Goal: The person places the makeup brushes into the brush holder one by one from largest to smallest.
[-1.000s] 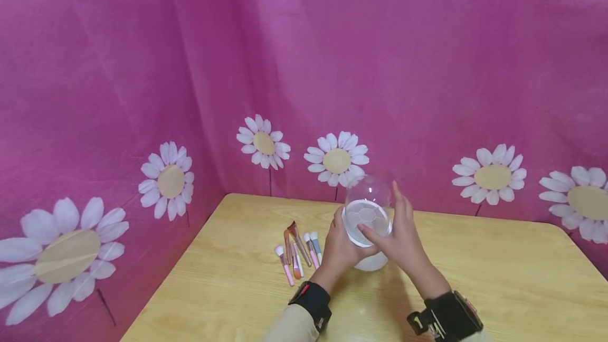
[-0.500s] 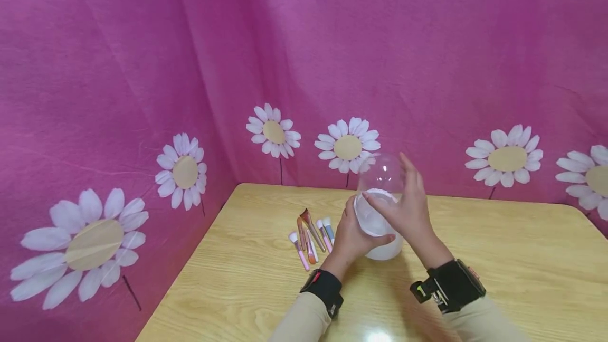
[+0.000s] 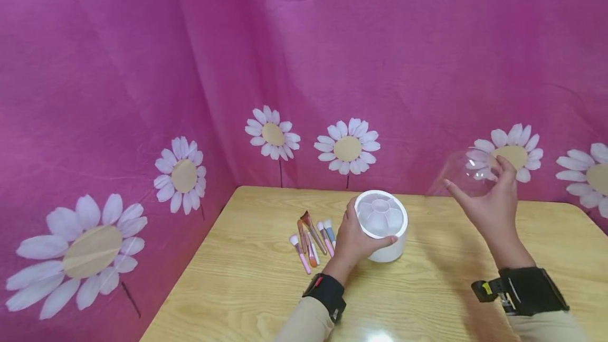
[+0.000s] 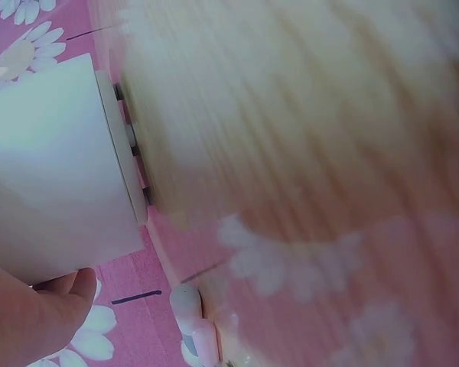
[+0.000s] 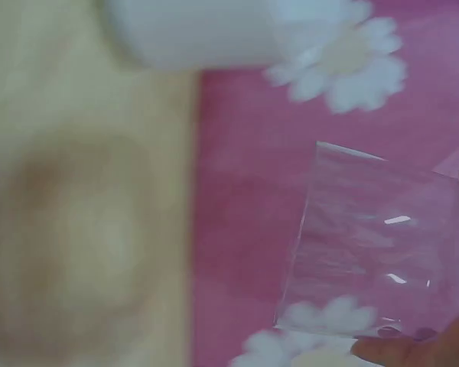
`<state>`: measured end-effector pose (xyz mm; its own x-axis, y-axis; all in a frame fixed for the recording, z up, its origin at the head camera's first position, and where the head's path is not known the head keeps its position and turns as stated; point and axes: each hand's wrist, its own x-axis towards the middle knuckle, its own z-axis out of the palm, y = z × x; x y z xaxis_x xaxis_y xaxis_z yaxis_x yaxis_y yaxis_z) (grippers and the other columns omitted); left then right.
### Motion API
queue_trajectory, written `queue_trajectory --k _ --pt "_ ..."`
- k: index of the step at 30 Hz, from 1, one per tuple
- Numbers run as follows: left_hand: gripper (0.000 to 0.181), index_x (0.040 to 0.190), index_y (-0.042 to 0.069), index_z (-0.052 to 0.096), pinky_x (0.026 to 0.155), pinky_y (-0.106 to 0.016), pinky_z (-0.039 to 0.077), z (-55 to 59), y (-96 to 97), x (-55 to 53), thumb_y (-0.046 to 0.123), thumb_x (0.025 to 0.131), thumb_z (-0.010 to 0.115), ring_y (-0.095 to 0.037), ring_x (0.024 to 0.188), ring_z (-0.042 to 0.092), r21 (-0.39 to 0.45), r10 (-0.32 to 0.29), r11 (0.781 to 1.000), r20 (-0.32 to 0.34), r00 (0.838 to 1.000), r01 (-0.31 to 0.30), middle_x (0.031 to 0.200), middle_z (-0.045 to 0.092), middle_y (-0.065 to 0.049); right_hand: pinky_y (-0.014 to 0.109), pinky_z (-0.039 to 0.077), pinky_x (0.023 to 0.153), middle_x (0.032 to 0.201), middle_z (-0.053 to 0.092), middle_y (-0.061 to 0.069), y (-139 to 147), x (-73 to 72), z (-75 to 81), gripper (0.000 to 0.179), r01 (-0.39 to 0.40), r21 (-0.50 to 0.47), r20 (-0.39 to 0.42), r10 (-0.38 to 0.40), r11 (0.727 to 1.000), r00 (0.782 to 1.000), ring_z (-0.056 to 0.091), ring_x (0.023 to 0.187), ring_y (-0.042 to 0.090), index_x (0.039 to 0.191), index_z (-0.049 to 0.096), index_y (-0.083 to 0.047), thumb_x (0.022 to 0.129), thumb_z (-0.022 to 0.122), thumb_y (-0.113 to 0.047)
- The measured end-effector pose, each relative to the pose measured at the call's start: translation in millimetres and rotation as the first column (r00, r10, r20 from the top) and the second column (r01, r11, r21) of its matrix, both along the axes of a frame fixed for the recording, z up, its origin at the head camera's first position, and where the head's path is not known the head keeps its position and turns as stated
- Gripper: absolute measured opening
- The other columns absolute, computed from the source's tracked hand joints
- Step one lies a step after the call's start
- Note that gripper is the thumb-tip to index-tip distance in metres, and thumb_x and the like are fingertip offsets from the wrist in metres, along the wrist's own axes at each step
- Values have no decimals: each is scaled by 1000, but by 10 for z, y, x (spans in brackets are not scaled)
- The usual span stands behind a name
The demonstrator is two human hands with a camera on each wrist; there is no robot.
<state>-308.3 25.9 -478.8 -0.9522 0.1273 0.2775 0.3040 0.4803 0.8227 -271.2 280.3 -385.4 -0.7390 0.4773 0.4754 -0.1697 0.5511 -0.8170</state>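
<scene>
A white round brush holder (image 3: 396, 244) with a compartmented top stands on the wooden table. My left hand (image 3: 355, 241) grips it from the left, the thumb across its near side and the fingers round the far left. In the left wrist view, its smooth wall (image 4: 50, 168) and small dark feet show. Off to the right and above the tabletop, my right hand (image 3: 499, 210) holds a clear domed lid (image 3: 467, 170) between thumb and fingers. The right wrist view shows the transparent lid (image 5: 367, 245) tilted, its open rim turned toward the table.
Several makeup brushes (image 3: 311, 244) with pink, brown and blue parts lie in a loose group left of the holder. Behind the table (image 3: 228, 278) hangs a magenta cloth (image 3: 418, 67) printed with daisies; another stretch of it runs along the left side.
My right hand has lifted the clear lid off the holder and carried it to the right. The left hand has stayed on the holder. The head view has shifted slightly.
</scene>
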Motion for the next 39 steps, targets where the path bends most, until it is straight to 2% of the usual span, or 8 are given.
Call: queue_trajectory --k 4,9,16,21,28,34,39 --pt "122 154 26 27 96 -36 50 -15 7 7 50 58 97 -16 118 57 1 8 1000 4 1000 -8 137 54 2 54 35 108 152 31 28 187 7 -345 109 -16 31 87 13 999 996 38 131 43 158 15 -6 78 88 -22" --pt "123 155 22 27 95 -38 51 -10 24 22 51 58 96 -19 118 58 -5 12 1000 -4 1000 -12 137 55 -2 68 35 104 150 29 34 208 1 -583 108 -58 77 75 52 995 996 36 128 50 155 17 0 76 89 -17" --pt "121 154 25 28 96 -36 50 10 -19 -27 47 58 97 -15 118 57 11 -21 1000 -6 1000 21 136 54 1 71 35 102 143 29 38 61 -26 -707 109 -101 136 48 95 986 994 35 127 53 151 22 4 69 91 -13" --pt "119 153 27 28 95 -35 50 -2 -24 -55 45 59 98 -13 116 56 18 -54 998 14 998 54 133 55 3 74 32 102 143 28 40 48 10 -802 110 -147 166 90 133 975 987 30 130 56 150 18 7 71 91 -15" --pt "117 154 26 28 98 -35 49 10 -1 -122 41 61 98 -14 118 56 44 -71 997 5 997 71 134 55 3 78 34 96 144 23 43 56 7 -827 112 -182 200 152 153 963 977 34 126 61 154 13 5 77 89 -23" --pt "124 160 26 20 106 -41 45 13 -34 -232 44 63 96 -19 130 51 8 -102 995 38 994 101 147 48 -1 77 36 96 143 24 42 8 4 -846 112 -166 197 149 138 966 979 39 121 60 154 12 4 76 88 -22" --pt "129 162 22 16 111 -46 41 56 -55 -165 46 64 95 -21 140 42 -37 -119 992 26 993 120 157 38 -3 76 37 96 144 23 41 21 53 -857 114 -142 190 171 110 971 979 40 120 60 155 9 4 76 88 -23"
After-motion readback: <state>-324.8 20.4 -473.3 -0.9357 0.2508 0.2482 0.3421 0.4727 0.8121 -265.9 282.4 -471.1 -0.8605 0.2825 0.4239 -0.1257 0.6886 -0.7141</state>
